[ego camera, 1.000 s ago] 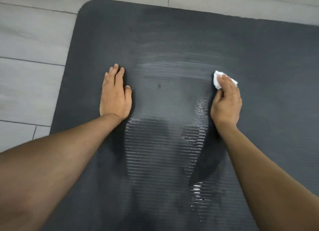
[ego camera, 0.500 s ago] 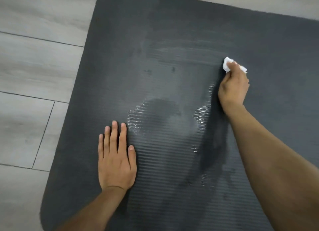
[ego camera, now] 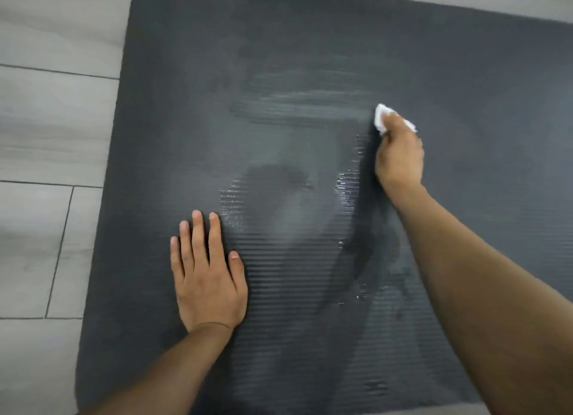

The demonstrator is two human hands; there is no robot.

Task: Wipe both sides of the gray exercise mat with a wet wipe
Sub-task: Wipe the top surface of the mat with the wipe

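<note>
The gray ribbed exercise mat (ego camera: 310,42) lies flat on the floor and fills most of the head view. Shiny wet streaks cover its middle. My right hand (ego camera: 399,157) presses a crumpled white wet wipe (ego camera: 382,120) onto the mat at centre right, fingers curled over it, so only the wipe's edges show. My left hand (ego camera: 207,275) rests flat on the mat at lower left, fingers straight and together, holding nothing.
Light gray wood-look floor planks (ego camera: 46,135) border the mat on the left and along the top right. The mat's left edge and rounded corners are in view.
My left hand has slid back toward me along the mat. My right hand with the wipe has stayed at the right edge of the wet patch. The camera view has shifted.
</note>
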